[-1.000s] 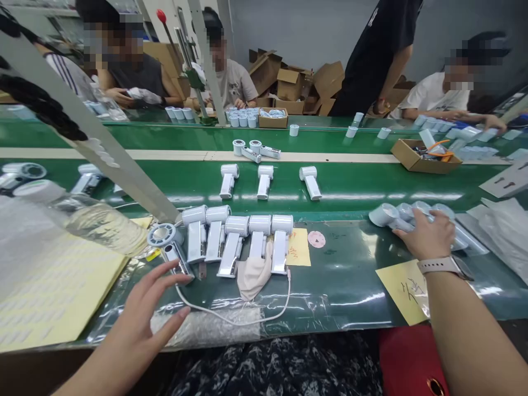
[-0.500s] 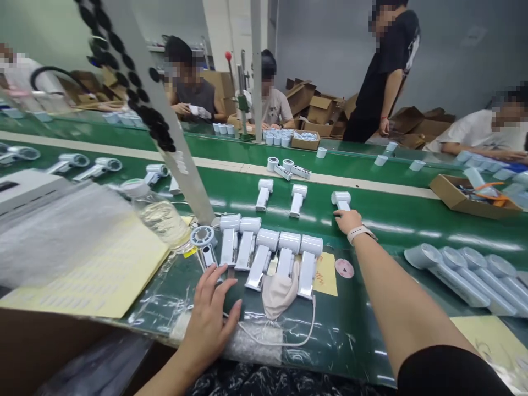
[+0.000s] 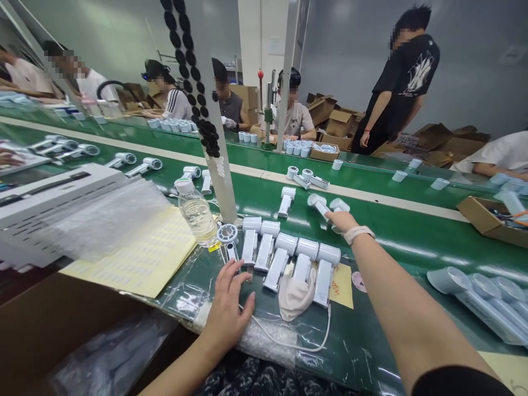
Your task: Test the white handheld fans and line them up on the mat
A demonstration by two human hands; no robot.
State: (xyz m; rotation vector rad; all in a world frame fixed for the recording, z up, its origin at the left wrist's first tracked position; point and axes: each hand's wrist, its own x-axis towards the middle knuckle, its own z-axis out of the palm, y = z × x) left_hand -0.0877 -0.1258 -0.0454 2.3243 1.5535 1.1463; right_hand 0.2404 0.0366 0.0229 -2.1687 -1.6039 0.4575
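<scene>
My right hand (image 3: 343, 221) reaches over the green belt, fingers closed at the handle of a pale blue hair dryer body (image 3: 317, 204), which lies slanted. A second hair dryer body (image 3: 340, 205) is just behind the same hand; its handle is mostly hidden, so I cannot tell whether it is gripped too. My left hand (image 3: 231, 300) rests on the near table edge with fingers spread. Its fingertips are at the handle of a hair dryer body with a slotted ring (image 3: 227, 235). Beside that stands a row of similar bodies (image 3: 303, 267), a beige cloth piece (image 3: 296, 297) lying against them.
A bottle of clear liquid (image 3: 198, 214) and yellow sheets (image 3: 136, 269) are left. A post (image 3: 220, 181) rises beyond them. More dryer bodies (image 3: 478, 297) lie at right, near a cardboard box (image 3: 474, 212). Several people sit or stand across the belt.
My right hand has moved left along the belt, bringing one dryer body next to another, which is now tilted. The view has swung left. My left hand stays in place.
</scene>
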